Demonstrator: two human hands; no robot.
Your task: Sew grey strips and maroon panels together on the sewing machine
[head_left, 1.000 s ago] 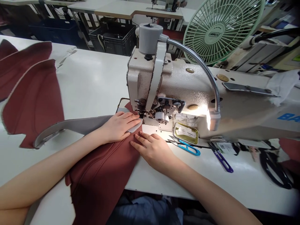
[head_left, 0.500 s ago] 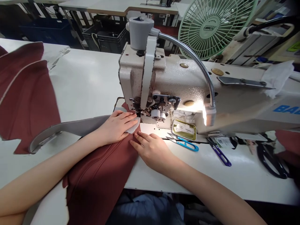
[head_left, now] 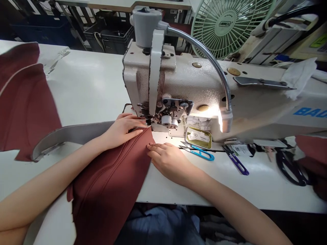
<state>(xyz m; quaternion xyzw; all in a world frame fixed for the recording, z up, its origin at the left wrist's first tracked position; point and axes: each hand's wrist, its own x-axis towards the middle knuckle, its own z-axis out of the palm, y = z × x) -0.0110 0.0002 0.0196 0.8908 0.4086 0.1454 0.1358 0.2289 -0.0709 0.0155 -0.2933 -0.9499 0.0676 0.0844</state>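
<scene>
A maroon fabric panel (head_left: 112, 180) with curved seam lines runs from the front edge of the table up to the needle area of a sewing machine (head_left: 150, 119). My left hand (head_left: 125, 131) lies over its upper left edge, fingers stretched towards the presser foot, some fingertips hidden behind the machine head. A grey strip (head_left: 76, 134) passes beneath that hand and trails left. At the panel's right edge, my right hand (head_left: 168, 158) has its fingers together and bent, closed on the fabric; the thumb is hidden.
Blue thread snips (head_left: 203, 154) and a small metal tin (head_left: 198, 137) sit right of the needle. Farther right are purple snips (head_left: 237, 163) and black-handled scissors (head_left: 290, 170). More maroon pieces (head_left: 28, 98) lie at left. A lamp (head_left: 226, 120) and a green fan (head_left: 227, 27) stand beyond.
My left hand has shifted away from me and lies flatter, and the grey edge under its fingertips is covered. My right fingers have drawn together at the panel's edge. The view has shifted slightly.
</scene>
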